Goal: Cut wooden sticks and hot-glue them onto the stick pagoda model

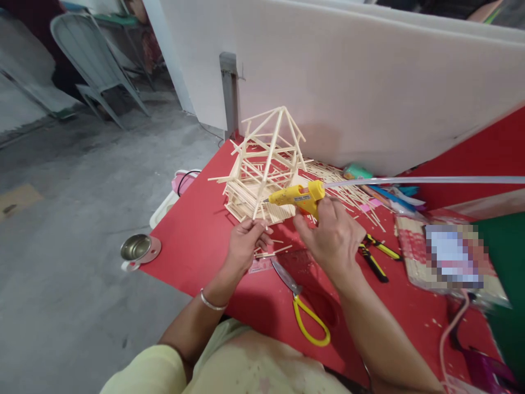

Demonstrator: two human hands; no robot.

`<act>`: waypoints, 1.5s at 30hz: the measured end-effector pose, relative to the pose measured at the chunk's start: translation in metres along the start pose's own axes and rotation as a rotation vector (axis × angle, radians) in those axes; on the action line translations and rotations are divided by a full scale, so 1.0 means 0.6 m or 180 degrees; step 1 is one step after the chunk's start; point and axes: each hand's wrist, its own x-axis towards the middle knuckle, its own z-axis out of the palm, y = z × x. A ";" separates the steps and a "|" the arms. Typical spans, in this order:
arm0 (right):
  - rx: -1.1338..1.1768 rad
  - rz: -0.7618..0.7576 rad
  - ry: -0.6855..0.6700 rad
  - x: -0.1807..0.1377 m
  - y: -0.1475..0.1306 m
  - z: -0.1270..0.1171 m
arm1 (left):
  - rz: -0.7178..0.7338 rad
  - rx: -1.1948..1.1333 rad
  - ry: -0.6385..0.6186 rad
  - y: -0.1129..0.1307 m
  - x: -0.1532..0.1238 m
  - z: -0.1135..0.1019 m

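Note:
My right hand (334,232) grips a yellow hot glue gun (297,197), a long clear glue stick (394,180) trailing from its back. Its nozzle points left, close to a thin wooden stick (256,210) pinched in my left hand (248,241). Just behind stands a small house-like frame (266,164) built of thin wooden sticks, with a pointed open roof. Whether the pinched stick touches the frame, I cannot tell. Yellow-handled scissors (305,309) lie on the red table (197,257) between my forearms.
Many loose sticks (344,186) lie behind the glue gun. Black-and-yellow pliers (375,257) and bagged stick bundles (414,251) are at the right, with a blurred-out phone-like object (453,254). A metal cup (139,250) sits at the left table corner. A white partition (348,82) closes off the back.

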 end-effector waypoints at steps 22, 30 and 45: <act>-0.0308 -0.0322 0.0005 0.002 -0.004 -0.011 | 0.0081 -0.0183 -0.0022 -0.005 0.000 0.001; -0.0331 -0.0282 0.0004 0.002 -0.003 -0.003 | 0.0133 -0.0157 -0.0067 -0.010 0.006 -0.001; -0.0351 -0.0266 0.0193 0.008 -0.003 0.009 | 0.0186 -0.0124 -0.0049 -0.005 0.019 0.008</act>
